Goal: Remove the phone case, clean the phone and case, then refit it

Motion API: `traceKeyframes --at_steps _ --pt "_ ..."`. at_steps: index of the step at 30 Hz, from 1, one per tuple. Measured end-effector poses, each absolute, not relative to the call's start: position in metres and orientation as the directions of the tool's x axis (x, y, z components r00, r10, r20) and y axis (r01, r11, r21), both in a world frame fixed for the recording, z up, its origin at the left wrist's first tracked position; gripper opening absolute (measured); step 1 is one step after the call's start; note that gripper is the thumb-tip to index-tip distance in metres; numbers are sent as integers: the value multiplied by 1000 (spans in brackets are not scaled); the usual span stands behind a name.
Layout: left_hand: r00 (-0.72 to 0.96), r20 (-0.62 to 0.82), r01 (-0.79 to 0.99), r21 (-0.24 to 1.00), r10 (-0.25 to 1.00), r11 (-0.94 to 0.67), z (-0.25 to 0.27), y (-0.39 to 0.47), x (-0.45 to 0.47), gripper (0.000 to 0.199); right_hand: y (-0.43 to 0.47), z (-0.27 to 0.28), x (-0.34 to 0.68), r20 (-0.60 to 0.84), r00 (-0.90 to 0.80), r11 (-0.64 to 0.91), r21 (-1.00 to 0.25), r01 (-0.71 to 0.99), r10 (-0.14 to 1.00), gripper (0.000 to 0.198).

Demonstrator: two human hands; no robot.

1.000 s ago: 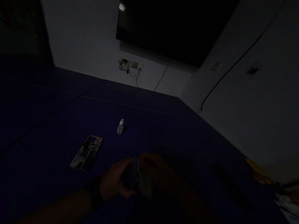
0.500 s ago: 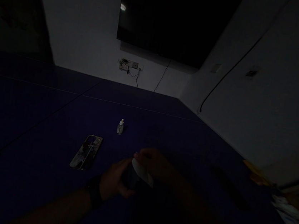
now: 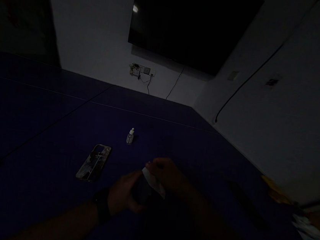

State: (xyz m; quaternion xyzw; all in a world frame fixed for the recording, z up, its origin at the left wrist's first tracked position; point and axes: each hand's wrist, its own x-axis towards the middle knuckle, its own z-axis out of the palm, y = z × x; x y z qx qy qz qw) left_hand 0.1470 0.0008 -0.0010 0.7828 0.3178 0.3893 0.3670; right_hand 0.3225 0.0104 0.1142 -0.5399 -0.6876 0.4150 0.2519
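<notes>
A dark blue desk (image 3: 47,122) fills most of the view, in very dim light. Above its near middle the two hands meet. The left hand (image 3: 122,196), with a dark band at the wrist, is wrapped around a dark flat object (image 3: 142,189); what it is cannot be told. The right hand (image 3: 167,174) pinches a pale cloth (image 3: 153,181) that lies against the top of that object, so both hands are closed on what they hold. A phone case (image 3: 94,162) lies flat on the desk, just left of the hands. A small dropper bottle (image 3: 130,136) stands upright beyond them, capped; its contents cannot be made out.
</notes>
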Motion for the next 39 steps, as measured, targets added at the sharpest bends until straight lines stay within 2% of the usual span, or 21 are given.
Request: traceKeyframes --at_steps 7,11,14,17,22,25,31,39 --pt "474 364 215 835 802 -506 -8 2 145 84 -29 107 331 -297 -475 7 -842 539 828 23" --pt "463 367 213 838 807 -503 -7 3 144 88 -30 108 332 -335 -479 -29 -842 539 812 21" --pt "471 361 222 835 805 -504 -5 2 145 87 -21 114 332 -290 -398 -38 -845 534 870 27" --pt "488 352 212 840 799 -499 -5 2 146 86 -8 120 329 -197 -321 20 -826 564 926 30" --pt "483 362 222 830 797 -512 -5 3 146 81 12 118 320 -107 -282 72 -827 558 953 35" --pt "478 382 202 829 791 -522 -3 2 146 83 6 116 321 -103 -303 81 -839 538 947 35" --pt "485 387 184 831 784 -525 0 1 145 86 -23 122 329 -268 -402 -5 -837 548 876 28" --pt "486 365 183 846 794 -501 -4 2 146 78 14 119 319 -75 -260 86 -825 559 963 38"
